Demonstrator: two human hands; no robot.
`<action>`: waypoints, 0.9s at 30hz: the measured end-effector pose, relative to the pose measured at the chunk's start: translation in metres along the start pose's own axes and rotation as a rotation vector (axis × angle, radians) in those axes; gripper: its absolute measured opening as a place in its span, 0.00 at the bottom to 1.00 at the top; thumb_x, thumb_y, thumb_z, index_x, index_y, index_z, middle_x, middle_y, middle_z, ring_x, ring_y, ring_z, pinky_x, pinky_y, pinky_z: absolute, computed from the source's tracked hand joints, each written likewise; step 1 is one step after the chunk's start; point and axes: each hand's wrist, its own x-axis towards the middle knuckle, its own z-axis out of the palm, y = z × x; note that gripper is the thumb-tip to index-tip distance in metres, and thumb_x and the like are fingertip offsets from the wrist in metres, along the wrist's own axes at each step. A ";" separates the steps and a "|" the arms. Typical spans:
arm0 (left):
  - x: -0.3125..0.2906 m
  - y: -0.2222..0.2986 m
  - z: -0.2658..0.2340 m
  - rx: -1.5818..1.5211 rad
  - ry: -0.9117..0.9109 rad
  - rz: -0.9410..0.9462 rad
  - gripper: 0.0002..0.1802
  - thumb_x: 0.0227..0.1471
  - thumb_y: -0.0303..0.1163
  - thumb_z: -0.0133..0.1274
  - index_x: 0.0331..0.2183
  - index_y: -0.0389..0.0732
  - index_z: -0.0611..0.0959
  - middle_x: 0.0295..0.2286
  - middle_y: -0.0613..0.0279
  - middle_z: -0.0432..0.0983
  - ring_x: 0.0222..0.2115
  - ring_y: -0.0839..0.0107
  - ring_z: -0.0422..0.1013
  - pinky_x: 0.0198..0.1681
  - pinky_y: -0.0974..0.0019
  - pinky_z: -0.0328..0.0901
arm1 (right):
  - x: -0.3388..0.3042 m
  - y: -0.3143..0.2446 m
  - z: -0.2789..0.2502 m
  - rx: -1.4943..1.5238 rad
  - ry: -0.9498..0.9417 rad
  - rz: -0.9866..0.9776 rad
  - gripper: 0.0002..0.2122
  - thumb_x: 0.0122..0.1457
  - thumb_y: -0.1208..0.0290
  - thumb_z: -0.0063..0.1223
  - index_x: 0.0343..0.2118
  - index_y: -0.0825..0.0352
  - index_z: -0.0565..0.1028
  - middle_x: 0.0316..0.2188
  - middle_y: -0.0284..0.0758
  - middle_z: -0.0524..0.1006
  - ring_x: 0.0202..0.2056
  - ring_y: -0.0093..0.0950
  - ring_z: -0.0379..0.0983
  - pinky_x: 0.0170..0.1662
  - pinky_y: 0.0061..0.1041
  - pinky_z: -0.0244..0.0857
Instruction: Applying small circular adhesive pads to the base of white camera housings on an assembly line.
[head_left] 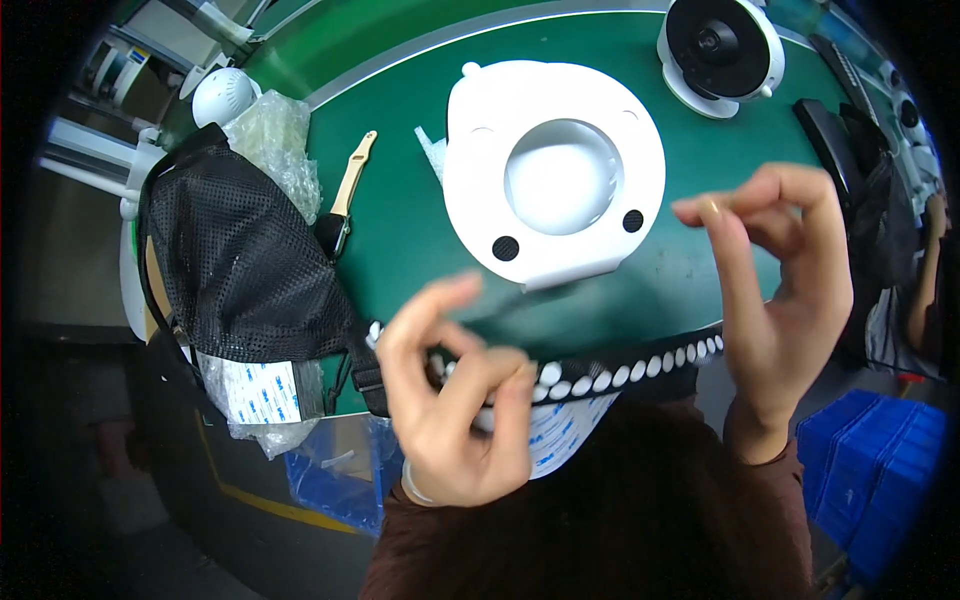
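Hands over bench, R fingertips pinched by white ring housing

White plastic ring housing (pixel 475 185) lies on the green bench (pixel 400 210), approx. ctr., well ahead of L hand & just left of R hand's fingertips. Big round opening in its middle; two black round pads (pixel 506 248) sit on its near side, one each side of ctr.

R hand (pixel 785 265) is raised, thumb & index tips together just right of the housing, apart from it; can't tell if anything small is btwn them. L hand (pixel 450 410) is up over the near edge, index out, other fingers bent twd. thumb; blurred, so can't tell if tips meet or hold anything.

Black strip w/ white dots (pixel 655 367) runs along the near edge, partly behind L hand. Blue-printed white sheet (pixel 560 440) shows below it, beside L hand.

Left side: black mesh bag (pixel 245 255), bubble wrap (pixel 275 140) just behind it, wristwatch w/ beige strap (pixel 352 180) btwn bag & housing. Far right: white round device w/ black face (pixel 712 45) stands tilted on its base. Blue bins (pixel 870 465) on floor, lower right.
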 end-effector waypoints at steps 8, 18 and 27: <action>0.005 0.001 -0.013 -0.058 -0.180 0.063 0.08 0.26 0.24 0.58 0.19 0.41 0.79 0.21 0.65 0.67 0.24 0.68 0.58 0.30 0.69 0.51 | -0.021 0.001 -0.011 0.119 -0.686 -0.083 0.06 0.43 0.78 0.56 0.28 0.67 0.73 0.21 0.37 0.73 0.23 0.34 0.72 0.25 0.26 0.64; 0.009 0.004 -0.003 -0.071 -0.200 0.034 0.08 0.24 0.21 0.57 0.17 0.42 0.79 0.15 0.70 0.66 0.22 0.71 0.57 0.28 0.69 0.47 | -0.029 0.002 -0.015 0.100 -0.532 -0.253 0.07 0.40 0.82 0.56 0.26 0.68 0.74 0.23 0.34 0.73 0.22 0.30 0.71 0.23 0.23 0.65; 0.008 0.006 0.001 -0.032 -0.127 0.023 0.07 0.25 0.21 0.55 0.17 0.42 0.79 0.15 0.68 0.65 0.22 0.70 0.57 0.30 0.69 0.48 | -0.035 0.002 -0.010 0.084 -0.501 -0.292 0.09 0.40 0.82 0.55 0.28 0.71 0.72 0.24 0.37 0.72 0.23 0.32 0.71 0.25 0.24 0.66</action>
